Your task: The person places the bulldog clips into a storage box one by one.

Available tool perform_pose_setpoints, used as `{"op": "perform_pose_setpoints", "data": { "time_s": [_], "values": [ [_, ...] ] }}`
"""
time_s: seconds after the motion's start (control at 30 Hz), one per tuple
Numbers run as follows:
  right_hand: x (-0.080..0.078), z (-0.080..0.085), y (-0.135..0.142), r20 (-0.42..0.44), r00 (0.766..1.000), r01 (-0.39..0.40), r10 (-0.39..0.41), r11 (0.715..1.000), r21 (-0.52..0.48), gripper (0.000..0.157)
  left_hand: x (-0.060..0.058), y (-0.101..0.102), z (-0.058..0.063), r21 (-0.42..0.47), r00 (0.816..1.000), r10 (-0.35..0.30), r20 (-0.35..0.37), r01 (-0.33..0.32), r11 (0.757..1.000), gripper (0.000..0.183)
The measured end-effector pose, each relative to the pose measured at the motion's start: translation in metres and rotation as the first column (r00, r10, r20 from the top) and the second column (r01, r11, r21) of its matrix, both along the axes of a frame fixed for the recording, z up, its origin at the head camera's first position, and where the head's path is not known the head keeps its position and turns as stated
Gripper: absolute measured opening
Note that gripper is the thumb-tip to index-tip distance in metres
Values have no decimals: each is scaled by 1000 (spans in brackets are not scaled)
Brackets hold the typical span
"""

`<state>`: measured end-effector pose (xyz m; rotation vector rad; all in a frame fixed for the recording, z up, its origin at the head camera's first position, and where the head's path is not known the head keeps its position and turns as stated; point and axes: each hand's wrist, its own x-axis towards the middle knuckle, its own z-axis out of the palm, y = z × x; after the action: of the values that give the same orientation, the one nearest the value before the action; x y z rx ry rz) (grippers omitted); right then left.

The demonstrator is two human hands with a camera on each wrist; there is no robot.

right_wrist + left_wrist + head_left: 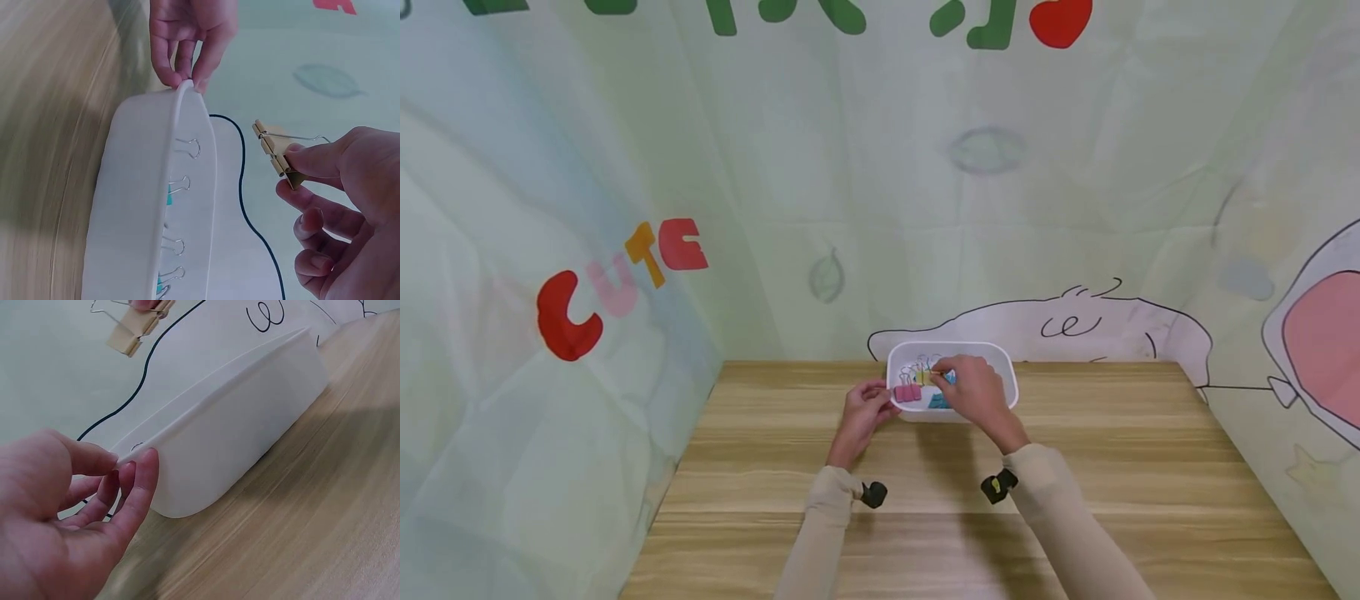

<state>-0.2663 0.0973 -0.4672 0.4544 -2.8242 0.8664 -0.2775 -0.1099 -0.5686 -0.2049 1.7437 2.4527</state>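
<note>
A white plastic tub [1004, 367] stands near the back of the table. My left hand [859, 417] pinches its left rim between thumb and fingers, as the left wrist view also shows. Above the tub, my right hand [977, 392] holds a gold binder clip [275, 150] between thumb and index finger, its wire handles sticking out. Inside lie a pink binder clip [907, 392] at the left and a blue binder clip [938, 402] near the front wall. A yellow binder clip [922, 377] shows farther back. Several wire handles rise behind the tub's wall in the right wrist view.
The wood-grain table [760, 500] ends at a printed cloth backdrop [790, 283] just behind the tub. Similar cloth hangs at the left and right sides. Black wrist cameras [873, 494] are strapped at both sleeves.
</note>
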Motion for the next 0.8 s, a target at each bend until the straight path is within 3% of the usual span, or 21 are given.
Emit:
{"op": "perform_pose_setpoints", "data": {
  "time_s": [0.4,0.67,0.8],
  "values": [
    [-7,0,-8,-17,1000,-5,5,1000,6,18,1,1,1,-34,1000,-13,23,14,999,37],
    [-9,1,-12,-25,1000,0,-1,1000,-19,19,0,0,-1,-27,1000,-4,-8,4,1000,36],
    [-10,-2,-12,-21,1000,8,-9,1000,-7,32,0,1,-2,-18,1000,2,-13,-2,1000,34]
  ]
}}
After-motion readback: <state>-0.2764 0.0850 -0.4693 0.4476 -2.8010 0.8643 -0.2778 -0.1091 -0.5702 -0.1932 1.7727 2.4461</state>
